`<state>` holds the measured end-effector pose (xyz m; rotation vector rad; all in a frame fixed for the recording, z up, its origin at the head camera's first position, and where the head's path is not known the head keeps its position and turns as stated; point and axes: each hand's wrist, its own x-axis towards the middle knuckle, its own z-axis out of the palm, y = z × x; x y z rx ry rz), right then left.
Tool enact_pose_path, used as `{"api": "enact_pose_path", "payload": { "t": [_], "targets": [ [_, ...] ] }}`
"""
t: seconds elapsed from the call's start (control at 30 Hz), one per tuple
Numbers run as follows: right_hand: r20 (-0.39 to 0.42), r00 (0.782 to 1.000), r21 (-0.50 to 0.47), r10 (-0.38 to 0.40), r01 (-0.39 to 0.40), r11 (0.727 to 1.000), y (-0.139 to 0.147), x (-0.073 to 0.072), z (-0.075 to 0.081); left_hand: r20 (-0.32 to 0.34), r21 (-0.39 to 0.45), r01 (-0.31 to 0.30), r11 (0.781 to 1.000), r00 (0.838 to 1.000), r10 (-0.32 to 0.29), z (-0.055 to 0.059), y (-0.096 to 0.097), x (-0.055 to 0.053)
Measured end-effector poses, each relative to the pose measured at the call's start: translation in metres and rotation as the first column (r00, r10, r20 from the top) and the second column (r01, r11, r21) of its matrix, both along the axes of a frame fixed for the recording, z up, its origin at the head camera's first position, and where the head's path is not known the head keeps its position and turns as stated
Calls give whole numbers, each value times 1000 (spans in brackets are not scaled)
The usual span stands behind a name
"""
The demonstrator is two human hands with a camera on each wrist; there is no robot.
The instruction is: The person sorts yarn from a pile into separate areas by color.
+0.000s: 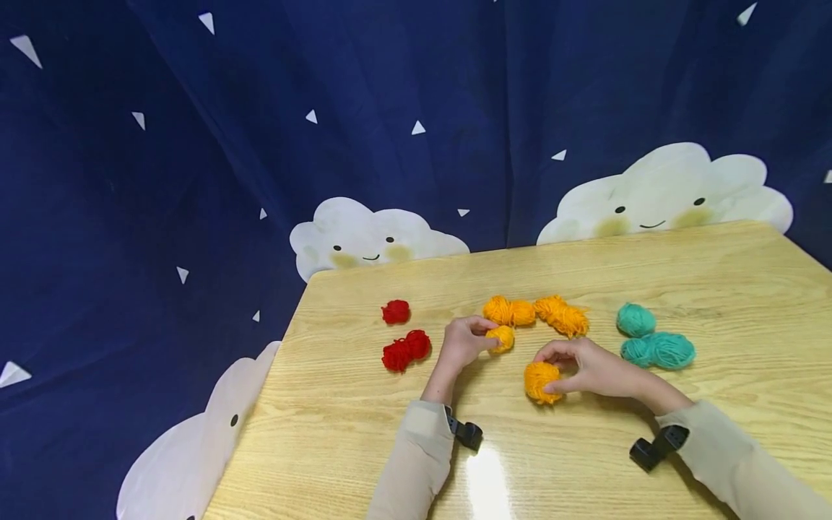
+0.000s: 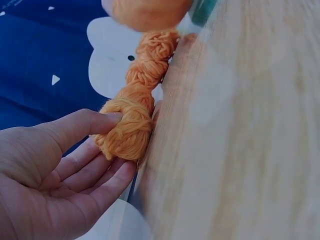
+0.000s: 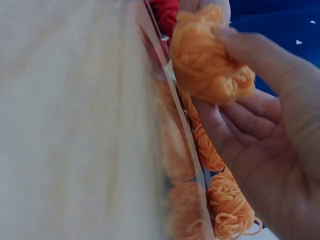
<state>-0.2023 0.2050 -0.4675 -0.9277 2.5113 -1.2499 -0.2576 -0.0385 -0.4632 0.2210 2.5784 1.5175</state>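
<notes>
My left hand (image 1: 466,342) pinches a small yellow-orange yarn ball (image 1: 500,339) between thumb and fingers, down at the table; the left wrist view shows this yarn ball (image 2: 126,127) close up. Nearer to me, my right hand (image 1: 588,368) holds a larger orange yarn ball (image 1: 542,382) by its side. In the right wrist view that orange ball (image 3: 210,60) sits between thumb and fingers, apart from the tabletop. Just behind the left hand's ball lie two orange yarn bundles, one smooth and pinched in the middle (image 1: 509,311), the other looser (image 1: 562,315).
To the left lie a small red yarn ball (image 1: 396,312) and a red yarn bundle (image 1: 406,350). A teal ball (image 1: 635,320) and teal bundle (image 1: 658,350) lie right. The wooden table (image 1: 338,426) ends at a dark blue curtain (image 1: 403,87) with clouds.
</notes>
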Motion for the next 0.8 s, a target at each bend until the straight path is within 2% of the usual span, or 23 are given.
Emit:
{"api": "enact_pose_path", "payload": {
  "t": [0.13,0.23,0.37,0.63,0.8],
  "targets": [
    [-68,990,42,-127,130,991,-2,-7,-1,7,4,-3,1000,1000,3,0,0,0],
    [-133,969,31,-210,216,976,-5,-13,-2,8,6,-2,1000,1000,2,0,0,-1],
    [-202,939,-4,-279,284,959,-9,-19,-2,4,4,-3,1000,1000,3,1,0,0],
    [-282,905,12,-320,336,942,-16,-27,-5,3,-8,5,1000,1000,-5,0,0,0],
    [-357,885,28,-300,331,943,-20,-30,-8,2,-4,6,1000,1000,-6,1,-1,1]
  ]
}}
